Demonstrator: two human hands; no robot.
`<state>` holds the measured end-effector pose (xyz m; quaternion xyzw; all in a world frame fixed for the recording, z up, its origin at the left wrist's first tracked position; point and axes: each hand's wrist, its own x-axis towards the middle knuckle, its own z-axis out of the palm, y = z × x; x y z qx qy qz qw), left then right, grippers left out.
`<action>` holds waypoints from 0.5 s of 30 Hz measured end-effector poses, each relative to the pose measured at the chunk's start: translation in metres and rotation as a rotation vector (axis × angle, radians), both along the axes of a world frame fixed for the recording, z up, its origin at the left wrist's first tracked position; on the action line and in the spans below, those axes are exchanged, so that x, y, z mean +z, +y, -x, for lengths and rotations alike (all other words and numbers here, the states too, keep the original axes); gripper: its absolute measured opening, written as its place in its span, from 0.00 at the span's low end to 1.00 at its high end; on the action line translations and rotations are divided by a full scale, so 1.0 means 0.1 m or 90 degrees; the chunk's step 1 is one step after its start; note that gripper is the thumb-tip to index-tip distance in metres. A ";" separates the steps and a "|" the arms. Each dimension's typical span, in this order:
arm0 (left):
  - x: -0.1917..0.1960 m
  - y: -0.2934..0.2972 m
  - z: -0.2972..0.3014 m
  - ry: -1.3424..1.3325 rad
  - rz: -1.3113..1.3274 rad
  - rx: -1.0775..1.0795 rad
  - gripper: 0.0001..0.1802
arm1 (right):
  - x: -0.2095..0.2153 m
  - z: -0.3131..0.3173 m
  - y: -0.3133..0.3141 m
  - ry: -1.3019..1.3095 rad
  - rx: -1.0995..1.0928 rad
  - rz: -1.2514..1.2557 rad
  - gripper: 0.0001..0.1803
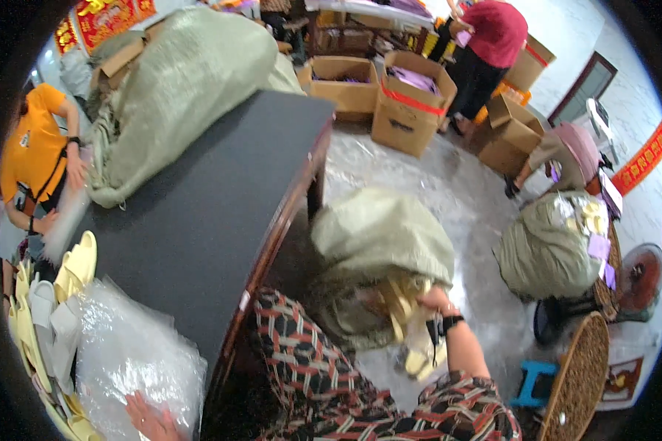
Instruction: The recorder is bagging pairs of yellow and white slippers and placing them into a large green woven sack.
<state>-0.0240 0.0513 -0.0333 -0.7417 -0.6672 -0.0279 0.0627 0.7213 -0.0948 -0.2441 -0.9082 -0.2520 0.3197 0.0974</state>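
Observation:
My left hand (153,420) lies with fingers spread on a stack of clear plastic bags (136,353) at the table's near left. Beside the bags stand rows of yellow slippers (77,264) and grey slippers (43,305). Down to the right, my right hand (437,300) is at the mouth of a pale green woven sack (382,228) on the floor. Its fingers are closed on a pale yellow slipper (400,312), partly hidden in the sack and blurred. Another yellow slipper (419,362) shows on the floor below my right wrist.
The dark table (228,176) carries a big green sack (191,81); a person in orange (44,140) works at its left. Cardboard boxes (408,121) stand behind. A second sack (548,246), fan (640,283), blue stool (533,384) and round woven tray (577,378) are right.

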 end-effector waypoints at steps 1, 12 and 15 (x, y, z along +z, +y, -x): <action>-0.07 -0.02 0.13 0.009 -0.041 0.029 0.37 | 0.21 0.00 0.02 0.052 0.000 -0.007 0.27; 0.12 -0.06 -0.30 -0.015 0.002 0.068 0.38 | 2.00 0.13 -0.61 0.340 -0.065 -0.198 0.12; 0.13 -0.09 -0.29 -0.029 -0.007 0.071 0.38 | 2.65 0.32 -0.54 0.319 -0.103 -0.227 0.12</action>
